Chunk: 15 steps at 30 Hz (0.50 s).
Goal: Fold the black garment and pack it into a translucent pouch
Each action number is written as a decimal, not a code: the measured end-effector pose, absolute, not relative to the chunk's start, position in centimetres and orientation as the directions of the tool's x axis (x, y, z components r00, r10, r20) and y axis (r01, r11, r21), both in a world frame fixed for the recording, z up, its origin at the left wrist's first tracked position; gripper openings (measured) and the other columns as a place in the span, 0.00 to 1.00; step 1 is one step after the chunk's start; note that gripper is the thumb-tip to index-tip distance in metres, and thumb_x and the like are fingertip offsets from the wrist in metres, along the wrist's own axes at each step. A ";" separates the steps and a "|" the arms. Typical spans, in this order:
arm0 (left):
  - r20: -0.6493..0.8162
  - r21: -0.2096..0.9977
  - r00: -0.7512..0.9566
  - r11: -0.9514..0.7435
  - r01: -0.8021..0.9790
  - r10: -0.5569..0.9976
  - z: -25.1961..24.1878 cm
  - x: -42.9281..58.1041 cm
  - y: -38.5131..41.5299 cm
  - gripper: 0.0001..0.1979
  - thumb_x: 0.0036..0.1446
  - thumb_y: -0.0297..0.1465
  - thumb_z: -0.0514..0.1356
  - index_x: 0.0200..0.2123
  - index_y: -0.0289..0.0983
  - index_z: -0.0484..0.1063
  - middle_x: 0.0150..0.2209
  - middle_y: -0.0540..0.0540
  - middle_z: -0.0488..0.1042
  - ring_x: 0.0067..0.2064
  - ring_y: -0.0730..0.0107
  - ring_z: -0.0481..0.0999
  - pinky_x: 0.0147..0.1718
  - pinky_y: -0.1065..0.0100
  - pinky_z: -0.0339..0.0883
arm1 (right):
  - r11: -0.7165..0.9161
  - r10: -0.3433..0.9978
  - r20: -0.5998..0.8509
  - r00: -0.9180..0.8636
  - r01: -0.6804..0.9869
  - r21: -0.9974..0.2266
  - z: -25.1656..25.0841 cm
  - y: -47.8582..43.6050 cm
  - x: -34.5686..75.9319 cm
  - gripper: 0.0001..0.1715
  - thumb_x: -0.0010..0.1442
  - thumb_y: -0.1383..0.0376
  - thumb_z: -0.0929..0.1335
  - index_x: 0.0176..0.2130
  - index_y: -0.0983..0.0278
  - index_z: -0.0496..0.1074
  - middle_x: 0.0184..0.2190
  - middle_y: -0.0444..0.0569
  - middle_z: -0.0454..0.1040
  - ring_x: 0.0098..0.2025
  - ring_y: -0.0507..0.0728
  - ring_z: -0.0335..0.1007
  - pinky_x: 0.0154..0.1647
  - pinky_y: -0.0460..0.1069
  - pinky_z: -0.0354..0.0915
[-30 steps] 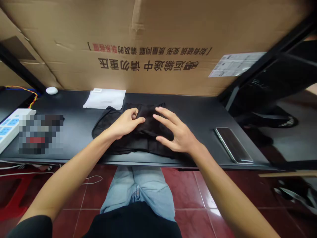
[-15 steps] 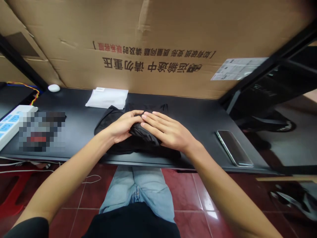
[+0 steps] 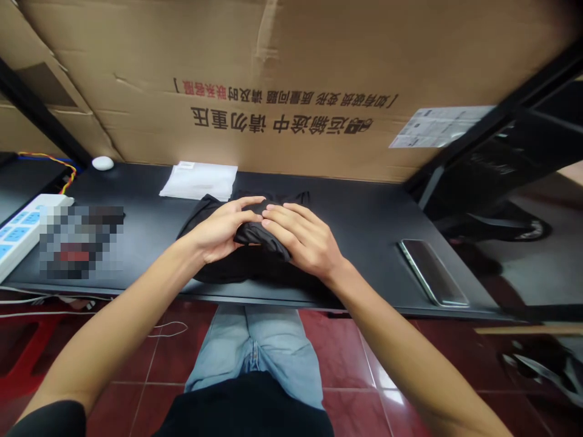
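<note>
A black garment [image 3: 207,221] lies bunched on the black desk [image 3: 359,218] in front of me. My left hand [image 3: 218,229] curls around a rolled fold of the cloth from the left, fingers closed on it. My right hand [image 3: 303,240] presses on the same fold from the right, fingers together and bent over it. The fingertips of both hands meet at the top of the roll. Part of the garment is hidden under my hands.
A white plastic bag [image 3: 199,181] lies behind the garment. A phone [image 3: 432,273] rests at the desk's right. A white power strip [image 3: 22,227] and a white round object [image 3: 102,162] sit at the left. A big cardboard box [image 3: 291,85] stands behind.
My right hand was spread open above the cloth; it has come down and closed onto the fold. Both hands have drawn together and gathered the garment into a tighter roll.
</note>
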<state>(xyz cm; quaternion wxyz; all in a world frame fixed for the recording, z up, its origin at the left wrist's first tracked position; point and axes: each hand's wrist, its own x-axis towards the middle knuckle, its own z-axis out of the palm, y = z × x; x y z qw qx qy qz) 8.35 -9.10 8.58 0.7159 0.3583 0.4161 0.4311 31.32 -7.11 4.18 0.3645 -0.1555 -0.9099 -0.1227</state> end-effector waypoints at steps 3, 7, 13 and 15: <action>-0.288 0.912 0.284 0.352 -0.210 0.915 8.3 8.0 -8.7 0.30 0.60 0.26 0.71 0.65 0.39 0.75 0.39 0.46 0.83 0.32 0.71 0.80 0.28 0.72 0.75 | 0.933 0.212 0.649 -0.731 0.348 0.087 4.9 -7.2 32.1 0.34 0.80 0.62 0.65 0.79 0.63 0.60 0.71 0.61 0.76 0.73 0.65 0.74 0.75 0.65 0.71; -0.041 0.995 0.234 0.018 0.098 0.971 7.7 5.0 -6.4 0.23 0.64 0.41 0.72 0.59 0.40 0.78 0.51 0.38 0.84 0.45 0.59 0.86 0.40 0.61 0.82 | 0.903 0.289 0.541 -0.790 0.413 0.120 4.6 -6.7 33.5 0.37 0.78 0.67 0.64 0.80 0.67 0.58 0.72 0.63 0.75 0.75 0.65 0.72 0.77 0.64 0.69; 0.333 0.413 0.189 -0.323 0.851 0.924 7.4 -5.7 0.0 0.23 0.62 0.40 0.66 0.58 0.39 0.80 0.61 0.37 0.81 0.63 0.45 0.79 0.67 0.46 0.71 | 0.875 0.458 0.228 -0.859 0.482 0.056 2.4 -4.9 35.7 0.51 0.56 0.78 0.73 0.75 0.68 0.68 0.70 0.62 0.77 0.75 0.69 0.70 0.80 0.67 0.63; 0.232 0.226 0.294 -0.345 0.911 0.927 6.7 -8.5 1.5 0.24 0.62 0.39 0.64 0.59 0.37 0.81 0.63 0.35 0.81 0.66 0.43 0.78 0.69 0.47 0.67 | 0.871 0.486 0.178 -0.856 0.492 -0.014 2.1 -4.6 36.0 0.54 0.51 0.79 0.74 0.75 0.67 0.69 0.72 0.61 0.75 0.78 0.71 0.65 0.81 0.70 0.60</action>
